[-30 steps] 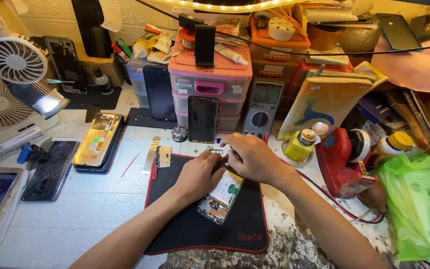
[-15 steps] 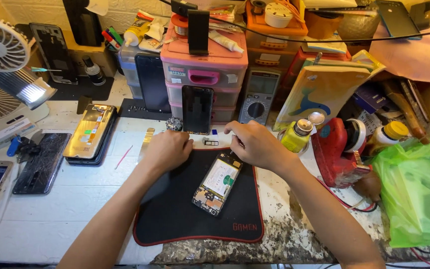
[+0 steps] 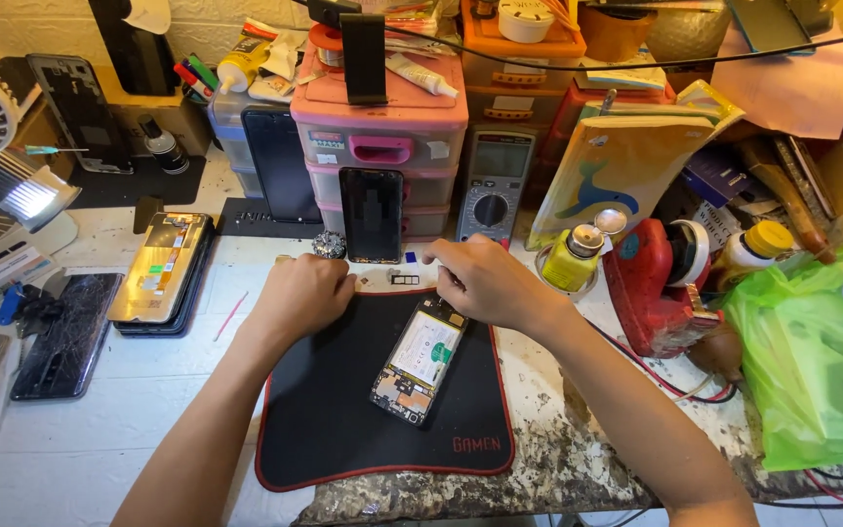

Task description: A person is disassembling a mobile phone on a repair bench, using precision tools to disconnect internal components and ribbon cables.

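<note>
Head view: nearest lies a black mat (image 3: 343, 429) on the tabletop (image 3: 100, 439), and on it an opened phone (image 3: 420, 359), back cover off, tilted, its top just under the right hand (image 3: 485, 283). That hand rests at the mat's far edge, fingers curled down; whether they pinch anything cannot be told. The left hand (image 3: 302, 293) lies knuckles-up at the same edge, its grip hidden too. Between the hands sit small parts (image 3: 404, 279). Beyond stands a dark phone (image 3: 372, 215) against pink drawers (image 3: 380, 137), beside a multimeter (image 3: 492, 185).
</note>
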